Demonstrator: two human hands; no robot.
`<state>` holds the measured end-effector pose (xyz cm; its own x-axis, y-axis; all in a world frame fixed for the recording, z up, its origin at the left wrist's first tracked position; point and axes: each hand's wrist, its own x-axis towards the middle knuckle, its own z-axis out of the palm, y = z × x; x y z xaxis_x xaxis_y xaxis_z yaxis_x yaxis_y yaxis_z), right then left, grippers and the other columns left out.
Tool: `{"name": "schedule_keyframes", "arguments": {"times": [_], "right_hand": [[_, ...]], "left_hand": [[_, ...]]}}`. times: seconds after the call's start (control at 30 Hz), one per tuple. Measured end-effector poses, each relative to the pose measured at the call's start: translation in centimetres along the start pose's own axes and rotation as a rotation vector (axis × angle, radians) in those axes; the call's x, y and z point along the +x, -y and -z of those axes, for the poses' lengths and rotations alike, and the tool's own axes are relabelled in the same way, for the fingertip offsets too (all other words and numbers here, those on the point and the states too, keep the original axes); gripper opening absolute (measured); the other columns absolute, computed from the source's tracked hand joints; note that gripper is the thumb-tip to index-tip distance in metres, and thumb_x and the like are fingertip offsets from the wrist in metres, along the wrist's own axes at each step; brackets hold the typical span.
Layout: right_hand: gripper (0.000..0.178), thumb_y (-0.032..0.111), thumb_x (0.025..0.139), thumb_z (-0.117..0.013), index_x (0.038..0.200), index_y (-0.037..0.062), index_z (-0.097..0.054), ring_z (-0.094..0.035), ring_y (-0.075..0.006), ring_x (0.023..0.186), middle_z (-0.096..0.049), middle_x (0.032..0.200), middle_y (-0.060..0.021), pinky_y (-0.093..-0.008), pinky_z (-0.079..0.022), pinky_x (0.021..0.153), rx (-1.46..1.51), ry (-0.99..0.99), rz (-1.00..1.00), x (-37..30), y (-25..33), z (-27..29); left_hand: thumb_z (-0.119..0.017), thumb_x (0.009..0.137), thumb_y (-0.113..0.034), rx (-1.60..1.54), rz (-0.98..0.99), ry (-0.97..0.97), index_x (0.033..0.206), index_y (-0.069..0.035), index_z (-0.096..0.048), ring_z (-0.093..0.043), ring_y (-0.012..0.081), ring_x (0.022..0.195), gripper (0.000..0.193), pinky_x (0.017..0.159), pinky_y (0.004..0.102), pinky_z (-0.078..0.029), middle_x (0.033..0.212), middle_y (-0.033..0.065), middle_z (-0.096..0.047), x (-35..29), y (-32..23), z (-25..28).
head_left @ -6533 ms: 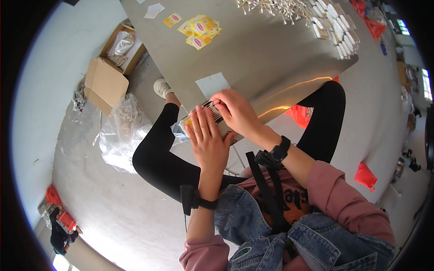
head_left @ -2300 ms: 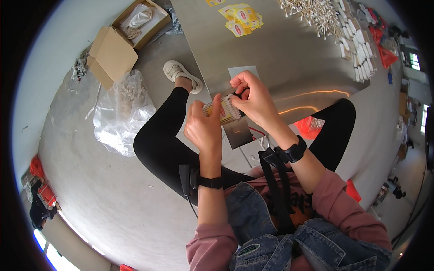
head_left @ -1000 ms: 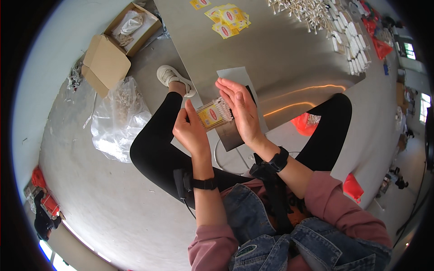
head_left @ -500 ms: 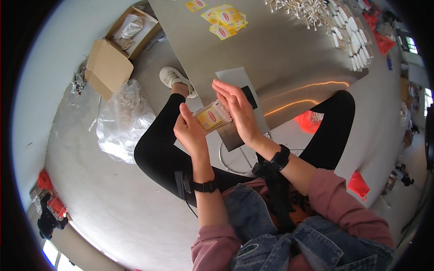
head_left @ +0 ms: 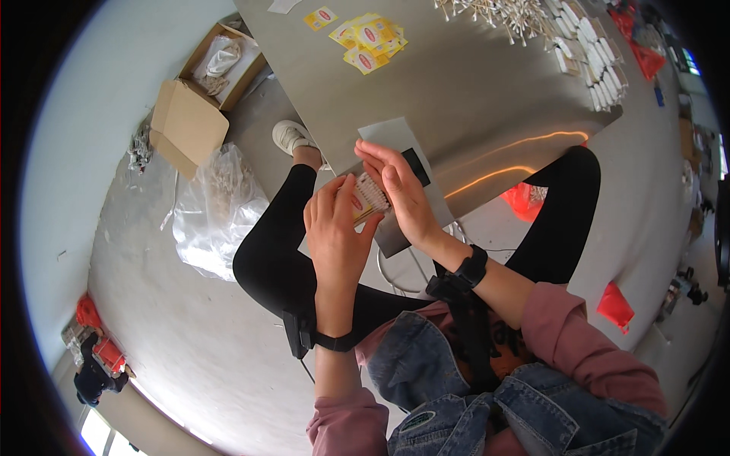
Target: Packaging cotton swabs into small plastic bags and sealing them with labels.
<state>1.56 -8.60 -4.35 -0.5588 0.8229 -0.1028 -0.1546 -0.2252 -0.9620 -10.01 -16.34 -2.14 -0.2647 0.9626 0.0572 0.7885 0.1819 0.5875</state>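
Already bearing a yellow card (head_left: 360,207), the white-tipped cotton-swab bundle (head_left: 373,191) is pinched by the left hand (head_left: 331,228) beside the right hand's (head_left: 404,194) pressed-together fingers, over the grey metal worktop's (head_left: 464,91) near-left corner, while loose yellow cards (head_left: 370,41) remain.

Bright overall, soft shadows — blown-out window (head_left: 95,432) at lower left. Curved orange glare on the surface (head_left: 471,99); floor (head_left: 205,365) washes pale toward bottom. Heavy fisheye bend, black rim — far right edge soft, detail lost.
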Motion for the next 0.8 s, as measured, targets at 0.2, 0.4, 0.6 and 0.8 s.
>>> {"name": "schedule_keyframes", "arguments": {"times": [0.2,0.4,0.6,0.8], "right_hand": [[0.064,0.048,0.105,-0.033,0.146,-0.0021,-0.034,-0.034,-0.0247,0.143,-0.037,0.150,-0.0170,-0.0383,-0.025,0.119,-0.033,0.012,-0.002,-0.02,-0.01,-0.06],[0.066,0.050,0.104,-0.036,0.147,-0.0010,-0.032,-0.033,-0.0271,0.143,-0.037,0.150,-0.0193,-0.0385,-0.025,0.118,-0.054,0.006,0.020,-0.20,-0.55,-0.50],[0.069,0.051,0.104,-0.034,0.148,-0.0016,-0.030,-0.030,-0.0269,0.144,-0.033,0.153,-0.0182,-0.0395,-0.023,0.120,-0.111,0.040,0.026,-0.23,-0.48,-0.52],[0.069,0.051,0.104,-0.034,0.147,-0.0024,-0.030,-0.030,-0.0267,0.145,-0.033,0.153,-0.0182,-0.0396,-0.023,0.120,0.002,-0.006,0.007,-0.10,-0.57,-0.59]], "left_hand": [[-0.087,0.059,-0.008,-0.206,0.106,0.026,0.124,-0.004,-0.062,-0.056,0.0301,0.110,0.069,0.095,0.0417,-0.045,0.119,0.0092,-0.057,0.36,0.03,0.15],[-0.087,0.059,-0.006,-0.219,0.102,0.009,0.122,-0.005,-0.065,-0.056,0.0297,0.108,0.067,0.091,0.0403,-0.047,0.117,0.0093,-0.057,0.29,0.18,-0.17],[-0.086,0.059,-0.004,-0.255,0.096,-0.016,0.122,-0.004,-0.066,-0.056,0.0291,0.106,0.066,0.086,0.0391,-0.050,0.117,0.0095,-0.057,0.34,0.12,-0.49],[-0.086,0.061,-0.005,-0.195,0.058,-0.008,0.123,-0.003,-0.065,-0.056,0.0300,0.108,0.066,0.090,0.0393,-0.048,0.117,0.0105,-0.058,0.24,0.49,-0.35]]}}
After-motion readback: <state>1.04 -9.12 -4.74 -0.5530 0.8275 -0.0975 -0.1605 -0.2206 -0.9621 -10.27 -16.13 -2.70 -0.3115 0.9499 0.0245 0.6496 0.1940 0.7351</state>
